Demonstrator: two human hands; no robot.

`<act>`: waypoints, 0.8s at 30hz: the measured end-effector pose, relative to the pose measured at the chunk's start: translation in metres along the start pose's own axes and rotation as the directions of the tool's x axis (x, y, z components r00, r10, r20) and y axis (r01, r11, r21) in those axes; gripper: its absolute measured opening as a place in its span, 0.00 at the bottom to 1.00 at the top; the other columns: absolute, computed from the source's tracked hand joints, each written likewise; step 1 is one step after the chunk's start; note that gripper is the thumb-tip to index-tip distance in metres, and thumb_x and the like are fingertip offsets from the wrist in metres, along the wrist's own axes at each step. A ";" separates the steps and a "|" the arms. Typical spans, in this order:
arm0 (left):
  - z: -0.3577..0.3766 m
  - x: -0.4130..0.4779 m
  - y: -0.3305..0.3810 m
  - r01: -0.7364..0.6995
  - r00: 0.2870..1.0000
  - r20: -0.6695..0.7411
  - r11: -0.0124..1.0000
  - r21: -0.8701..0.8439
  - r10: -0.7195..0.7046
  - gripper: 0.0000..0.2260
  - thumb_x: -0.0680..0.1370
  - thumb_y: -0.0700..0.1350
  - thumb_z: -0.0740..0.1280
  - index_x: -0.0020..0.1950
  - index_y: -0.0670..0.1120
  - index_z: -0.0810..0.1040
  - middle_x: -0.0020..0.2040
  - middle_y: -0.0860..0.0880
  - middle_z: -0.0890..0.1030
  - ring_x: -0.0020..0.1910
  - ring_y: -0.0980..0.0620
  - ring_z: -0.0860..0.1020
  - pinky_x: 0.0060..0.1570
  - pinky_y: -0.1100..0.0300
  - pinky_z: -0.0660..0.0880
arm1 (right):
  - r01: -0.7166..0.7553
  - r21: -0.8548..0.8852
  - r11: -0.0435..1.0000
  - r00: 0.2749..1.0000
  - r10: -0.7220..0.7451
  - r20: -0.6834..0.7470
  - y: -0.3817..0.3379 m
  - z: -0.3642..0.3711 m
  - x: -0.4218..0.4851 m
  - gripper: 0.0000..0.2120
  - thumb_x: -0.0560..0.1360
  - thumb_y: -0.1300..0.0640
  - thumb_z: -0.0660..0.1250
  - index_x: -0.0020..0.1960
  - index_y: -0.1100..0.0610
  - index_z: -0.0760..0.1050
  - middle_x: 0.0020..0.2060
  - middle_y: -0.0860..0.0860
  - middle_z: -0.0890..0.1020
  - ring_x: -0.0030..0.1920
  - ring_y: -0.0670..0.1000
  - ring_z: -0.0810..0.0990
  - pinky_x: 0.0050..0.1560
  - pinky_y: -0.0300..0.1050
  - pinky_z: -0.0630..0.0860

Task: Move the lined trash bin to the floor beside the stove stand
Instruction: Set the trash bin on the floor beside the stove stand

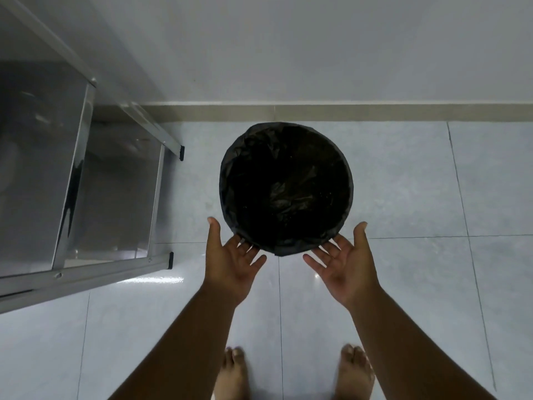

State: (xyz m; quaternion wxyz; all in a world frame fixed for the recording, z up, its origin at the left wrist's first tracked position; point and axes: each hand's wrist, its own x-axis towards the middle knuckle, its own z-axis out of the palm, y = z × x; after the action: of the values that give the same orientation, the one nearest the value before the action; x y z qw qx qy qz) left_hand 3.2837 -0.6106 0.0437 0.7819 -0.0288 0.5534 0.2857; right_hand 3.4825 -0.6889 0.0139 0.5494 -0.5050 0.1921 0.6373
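Observation:
A round trash bin point(285, 187) lined with a black plastic bag stands on the pale tiled floor, seen from straight above. To its left is the metal stove stand point(83, 157), with a strip of floor between them. My left hand point(232, 256) is palm up at the bin's near left rim, fingers straight, fingertips at or under the bag's edge. My right hand point(344, 262) mirrors it at the near right rim, palm up and fingers spread. Neither hand grips the bin.
A white wall with a beige skirting strip point(346, 112) runs just behind the bin. The stand's feet point(171, 259) poke out toward the bin. My bare feet point(291, 373) stand on the tiles below the hands.

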 end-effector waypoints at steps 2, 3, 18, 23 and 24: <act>0.011 0.012 0.015 -0.019 1.000 0.023 0.999 0.031 0.018 0.39 0.76 0.72 0.54 0.77 0.47 0.68 0.75 0.41 0.72 0.73 0.39 0.71 0.74 0.40 0.61 | 0.007 -0.029 1.000 1.000 -0.006 0.011 -0.013 0.016 0.012 0.38 0.73 0.29 0.57 0.73 0.55 0.68 0.68 0.58 0.76 0.66 0.61 0.76 0.63 0.62 0.72; 0.017 0.017 0.022 -0.027 0.999 0.033 0.999 0.042 0.026 0.38 0.76 0.72 0.54 0.76 0.47 0.68 0.75 0.42 0.72 0.73 0.39 0.71 0.74 0.40 0.61 | 0.009 -0.039 0.999 1.000 -0.008 0.017 -0.019 0.023 0.018 0.39 0.74 0.29 0.56 0.74 0.55 0.67 0.68 0.58 0.75 0.67 0.61 0.75 0.65 0.62 0.71; 0.061 0.068 0.078 -0.117 0.985 0.146 0.984 0.135 0.097 0.38 0.76 0.72 0.54 0.77 0.48 0.68 0.75 0.43 0.72 0.74 0.41 0.70 0.76 0.40 0.60 | 0.071 -0.187 0.980 0.993 -0.051 0.110 -0.073 0.086 0.063 0.38 0.75 0.29 0.54 0.75 0.53 0.65 0.72 0.56 0.72 0.70 0.62 0.71 0.69 0.63 0.67; 0.059 0.064 0.078 -0.134 0.985 0.129 0.979 0.156 0.114 0.38 0.76 0.72 0.54 0.77 0.47 0.68 0.75 0.43 0.72 0.74 0.41 0.70 0.76 0.41 0.60 | 0.055 -0.199 0.979 0.995 -0.037 0.090 -0.074 0.085 0.056 0.39 0.75 0.29 0.54 0.77 0.53 0.62 0.75 0.55 0.68 0.73 0.62 0.67 0.69 0.63 0.66; 0.060 0.059 0.078 -0.125 0.986 0.126 0.978 0.168 0.105 0.38 0.76 0.72 0.54 0.77 0.47 0.68 0.75 0.43 0.72 0.74 0.41 0.70 0.75 0.41 0.60 | 0.049 -0.202 0.978 0.996 -0.033 0.079 -0.074 0.085 0.050 0.40 0.74 0.29 0.54 0.78 0.54 0.61 0.76 0.55 0.66 0.73 0.63 0.67 0.69 0.63 0.66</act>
State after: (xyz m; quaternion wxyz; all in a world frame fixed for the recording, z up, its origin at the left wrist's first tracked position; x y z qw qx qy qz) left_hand 3.3105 -0.4991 0.0362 0.7945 0.0891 0.5305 0.2818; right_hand 3.5179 -0.5710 0.0295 0.5148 -0.5380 0.0945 0.6608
